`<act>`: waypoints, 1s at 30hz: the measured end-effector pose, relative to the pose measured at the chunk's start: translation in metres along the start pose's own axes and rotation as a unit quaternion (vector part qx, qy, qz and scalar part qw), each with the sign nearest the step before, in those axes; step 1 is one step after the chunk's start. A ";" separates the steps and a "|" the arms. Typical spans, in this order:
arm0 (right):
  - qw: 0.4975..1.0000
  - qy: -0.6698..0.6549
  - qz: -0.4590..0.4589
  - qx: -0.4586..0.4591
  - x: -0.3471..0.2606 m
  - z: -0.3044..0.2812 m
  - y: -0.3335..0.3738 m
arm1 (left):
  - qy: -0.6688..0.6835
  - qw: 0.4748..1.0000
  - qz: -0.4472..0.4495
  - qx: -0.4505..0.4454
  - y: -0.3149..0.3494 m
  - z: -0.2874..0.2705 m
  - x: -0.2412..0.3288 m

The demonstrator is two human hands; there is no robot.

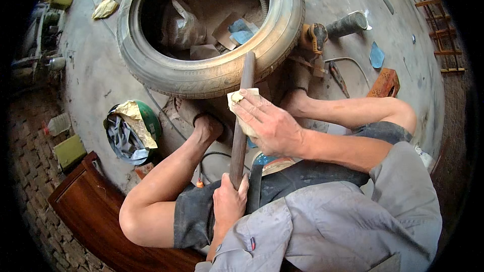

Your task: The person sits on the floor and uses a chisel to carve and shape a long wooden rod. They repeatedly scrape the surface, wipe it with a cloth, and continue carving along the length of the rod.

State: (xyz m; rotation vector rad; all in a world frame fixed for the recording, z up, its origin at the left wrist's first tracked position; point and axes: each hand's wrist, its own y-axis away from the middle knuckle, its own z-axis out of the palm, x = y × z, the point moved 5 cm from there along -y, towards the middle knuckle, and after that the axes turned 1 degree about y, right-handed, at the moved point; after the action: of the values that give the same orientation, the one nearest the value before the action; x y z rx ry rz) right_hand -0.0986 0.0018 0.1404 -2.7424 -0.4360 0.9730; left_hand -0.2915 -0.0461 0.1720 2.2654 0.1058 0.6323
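Observation:
A long dark brown wooden bar point(238, 151) slants up from my lap, its far end lying on the near side of a big tyre point(201, 84). My left hand point(230, 204) is closed around the bar's near end. Farther up, my right hand point(275, 130) presses a folded pale yellow sheet of sandpaper point(233, 102) onto the bar, fingers lying over it. The underside of the bar beneath that hand is hidden.
Inside the tyre lie a clear plastic bag point(186, 22) and blue sandpaper scraps point(241, 31). An orange-and-black power sander point(317, 38) sits right of it. A green bucket point(151, 121) of rags stands left; a polished wood panel point(101, 211) lies near my left knee.

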 end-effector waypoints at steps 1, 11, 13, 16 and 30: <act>1.000 0.008 -0.001 0.011 0.011 -0.003 -0.007 | 0.010 1.000 0.001 0.001 0.000 0.001 0.000; 0.997 0.007 0.064 0.049 0.026 -0.001 -0.014 | 0.048 0.999 -0.016 -0.017 0.000 0.001 -0.002; 0.990 0.020 0.114 0.086 0.059 -0.001 -0.037 | 0.055 0.997 -0.027 -0.036 0.000 0.000 0.002; 0.994 -0.006 0.087 0.063 0.012 0.004 -0.011 | 0.054 0.998 -0.024 -0.038 -0.002 0.002 -0.004; 0.979 -0.076 0.158 0.106 0.040 0.002 -0.019 | 0.026 0.998 -0.035 -0.035 -0.005 0.000 0.000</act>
State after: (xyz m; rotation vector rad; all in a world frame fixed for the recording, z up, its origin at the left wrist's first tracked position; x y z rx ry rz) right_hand -0.0740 0.0336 0.1209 -2.5977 0.0851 1.2298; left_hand -0.2911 -0.0427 0.1685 2.1684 0.1847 0.6480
